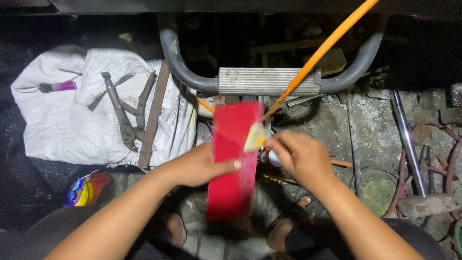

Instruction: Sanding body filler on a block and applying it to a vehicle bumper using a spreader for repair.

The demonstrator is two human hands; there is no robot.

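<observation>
The left hand (pixel 199 166) is closed on a flat red sheet (pixel 233 159), thumb across its face, holding it upright at the middle of the view. The right hand (pixel 301 156), at three o'clock from the sheet, pinches a small yellow tab (pixel 255 137) at the sheet's right edge; its fingers also curl near a small white cylinder (pixel 274 158), though contact is unclear. The sheet is motion-blurred. Doing this well likely means keeping the left grip firm and the sheet steady while the right works the tab slowly. At twelve o'clock sits a ribbed metal step (pixel 264 81), crossed by an orange hose (pixel 322 50). At ten o'clock, pliers (pixel 126 108) rest on a white sack (pixel 72 115).
</observation>
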